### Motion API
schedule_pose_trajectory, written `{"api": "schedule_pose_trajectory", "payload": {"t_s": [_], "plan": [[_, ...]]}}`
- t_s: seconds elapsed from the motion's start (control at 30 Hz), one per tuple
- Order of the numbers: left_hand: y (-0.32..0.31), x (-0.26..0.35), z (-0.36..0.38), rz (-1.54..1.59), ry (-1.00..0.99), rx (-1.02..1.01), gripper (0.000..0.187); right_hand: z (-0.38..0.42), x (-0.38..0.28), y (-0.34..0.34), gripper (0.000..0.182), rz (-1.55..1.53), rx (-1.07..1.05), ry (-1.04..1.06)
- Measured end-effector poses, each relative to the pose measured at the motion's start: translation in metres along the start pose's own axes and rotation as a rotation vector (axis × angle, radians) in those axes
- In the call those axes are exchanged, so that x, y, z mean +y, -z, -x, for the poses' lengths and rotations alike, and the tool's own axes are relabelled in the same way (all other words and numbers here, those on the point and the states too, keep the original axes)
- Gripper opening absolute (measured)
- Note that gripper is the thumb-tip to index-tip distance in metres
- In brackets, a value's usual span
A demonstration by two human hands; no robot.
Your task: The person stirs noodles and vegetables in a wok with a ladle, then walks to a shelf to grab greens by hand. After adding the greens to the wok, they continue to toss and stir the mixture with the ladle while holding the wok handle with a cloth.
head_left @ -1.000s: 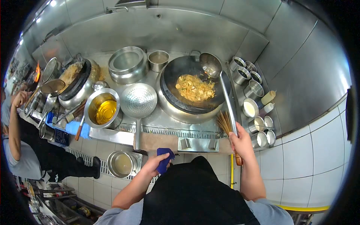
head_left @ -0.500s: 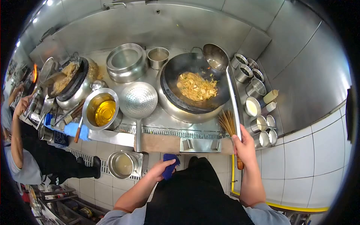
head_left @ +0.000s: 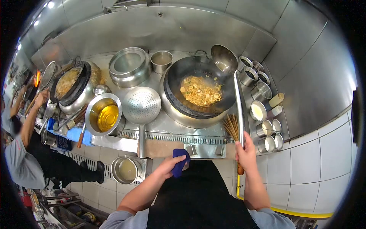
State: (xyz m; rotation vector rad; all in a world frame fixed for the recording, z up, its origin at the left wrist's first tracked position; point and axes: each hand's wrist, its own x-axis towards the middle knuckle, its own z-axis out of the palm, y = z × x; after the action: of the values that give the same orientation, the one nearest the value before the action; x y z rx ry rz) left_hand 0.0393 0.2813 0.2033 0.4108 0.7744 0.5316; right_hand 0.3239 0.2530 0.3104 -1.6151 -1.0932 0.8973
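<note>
My right hand (head_left: 246,153) is closed round the handle of a long steel ladle (head_left: 239,108), whose bowl hangs over the far right rim of the wok (head_left: 183,68). Noodles (head_left: 201,91) with pieces of other food lie in the wok. A folded dark blue cloth (head_left: 179,162) is gripped in my left hand (head_left: 169,166), just in front of the counter edge. Beside the ladle handle rests a bamboo wok brush (head_left: 231,126). Left of the wok, a perforated strainer (head_left: 142,105) lies with its handle toward me.
A steel pot of yellow oil (head_left: 91,124) stands left of the strainer. Sauce tins (head_left: 258,110) and squeeze bottles (head_left: 276,100) line the right side. A pot (head_left: 114,168) sits low in front. At far left a co-worker (head_left: 26,152) stands by another wok (head_left: 89,82).
My left hand has moved up and right with the cloth, closer to the counter. The ladle bowl has shifted slightly right. The co-worker's arm has moved toward their wok.
</note>
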Motion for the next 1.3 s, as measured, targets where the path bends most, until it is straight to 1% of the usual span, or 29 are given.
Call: {"api": "schedule_pose_trajectory", "payload": {"t_s": [0.07, 0.13, 0.17, 0.2, 0.23, 0.27, 0.3, 0.33, 0.37, 0.43, 0.47, 0.53, 0.57, 0.6, 0.67, 0.7, 0.73, 0.8, 0.83, 0.87, 0.93, 0.97, 1.03, 1.07, 1.13, 1.17, 1.23, 1.27, 1.3], "plan": [[0.004, 0.003, -0.015, 0.018, -0.010, 0.039, 0.037, -0.010, 0.015, 0.002, 0.039, -0.004, 0.019, -0.003], [-0.005, 0.013, -0.030, 0.024, -0.054, 0.058, 0.036, -0.022, 0.023, 0.007, 0.040, 0.420, 0.023, 0.039], [-0.007, 0.016, -0.039, 0.099, -0.047, 0.062, 0.034, -0.026, 0.013, 0.009, 0.041, 0.595, 0.087, 0.048], [-0.015, 0.025, -0.044, 0.174, -0.044, 0.065, 0.033, -0.031, 0.010, 0.009, 0.041, 0.594, 0.088, 0.042], [-0.015, 0.032, -0.052, 0.218, -0.010, -0.054, 0.035, -0.038, 0.007, 0.011, 0.041, 0.610, 0.063, 0.143], [-0.020, 0.036, -0.062, 0.220, -0.006, -0.049, 0.035, -0.042, 0.008, 0.011, 0.042, 0.623, 0.037, 0.242], [-0.031, 0.040, -0.073, 0.266, -0.081, 0.005, 0.037, -0.049, 0.012, 0.014, 0.043, 0.694, -0.023, 0.124], [-0.041, 0.045, -0.084, 0.313, -0.156, 0.059, 0.040, -0.057, 0.013, 0.016, 0.043, 0.690, -0.028, 0.118], [-0.047, 0.053, -0.092, 0.316, -0.151, 0.068, 0.040, -0.068, 0.013, 0.017, 0.044, 0.807, -0.086, 0.036], [-0.059, 0.065, -0.108, 0.279, -0.151, -0.020, 0.044, -0.091, 0.007, 0.015, 0.045, 1.055, -0.155, -0.065], [-0.064, 0.071, -0.115, 0.283, -0.157, -0.014, 0.044, -0.104, 0.010, 0.009, 0.045, 1.054, -0.163, -0.059], [-0.075, 0.080, -0.129, 0.132, -0.128, 0.010, 0.046, -0.124, 0.023, -0.006, 0.047, 1.126, -0.147, 0.030], [-0.078, 0.084, -0.136, 0.144, -0.108, 0.047, 0.042, -0.125, 0.025, -0.008, 0.042, 1.089, -0.139, 0.079], [-0.084, 0.087, -0.142, 0.139, -0.112, 0.054, 0.042, -0.123, 0.014, 0.000, 0.042, 1.080, -0.142, 0.082], [-0.093, 0.091, -0.153, 0.189, -0.119, 0.232, 0.034, -0.107, -0.012, 0.028, 0.043, 1.077, -0.311, 0.003], [-0.095, 0.095, -0.164, 0.320, -0.140, 0.244, 0.030, -0.110, 0.006, 0.053, 0.044, 0.996, -0.316, 0.062], [-0.083, 0.092, -0.186, 0.324, -0.135, 0.248, 0.030, -0.111, 0.002, 0.055, 0.044, 0.997, -0.322, 0.056], [-0.052, 0.074, -0.230, 0.334, -0.034, 0.207, 0.018, -0.111, -0.014, 0.055, 0.045, 1.149, -0.236, 0.006], [-0.079, 0.072, -0.212, 0.340, -0.105, 0.368, 0.013, -0.113, -0.006, 0.047, 0.046, 1.152, -0.226, 0.037], [-0.096, 0.067, -0.183, 0.335, -0.111, 0.370, 0.013, -0.108, -0.013, 0.054, 0.046, 1.146, -0.225, 0.042], [-0.124, 0.053, -0.130, 0.437, -0.251, 0.328, 0.011, -0.095, -0.040, 0.071, 0.047, 1.161, -0.348, -0.008], [-0.136, 0.065, -0.117, 0.428, -0.253, 0.327, 0.011, -0.095, -0.025, 0.094, 0.047, 1.096, -0.386, 0.094], [-0.146, 0.065, -0.092, 0.446, -0.129, 0.396, 0.009, -0.093, -0.027, 0.100, 0.046, 1.111, -0.397, 0.064], [-0.139, 0.070, -0.106, 0.458, -0.137, 0.378, 0.008, -0.099, -0.034, 0.100, 0.046, 1.125, -0.375, 0.075], [-0.118, 0.072, -0.137, 0.468, -0.198, 0.327, 0.012, -0.105, -0.045, 0.078, 0.045, 1.130, -0.367, 0.001], [-0.105, 0.058, -0.146, 0.467, -0.199, 0.330, 0.012, -0.111, -0.032, 0.068, 0.045, 1.185, -0.300, 0.088], [-0.084, 0.024, -0.151, 0.308, -0.261, 0.333, 0.010, -0.112, -0.006, 0.054, 0.046, 1.263, -0.176, 0.230], [-0.081, 0.009, -0.142, 0.223, -0.246, 0.415, 0.013, -0.106, -0.006, 0.053, 0.046, 1.255, -0.171, 0.229], [-0.079, -0.007, -0.130, 0.217, -0.159, 0.487, 0.014, -0.098, -0.007, 0.054, 0.046, 1.239, -0.124, 0.228]]}}
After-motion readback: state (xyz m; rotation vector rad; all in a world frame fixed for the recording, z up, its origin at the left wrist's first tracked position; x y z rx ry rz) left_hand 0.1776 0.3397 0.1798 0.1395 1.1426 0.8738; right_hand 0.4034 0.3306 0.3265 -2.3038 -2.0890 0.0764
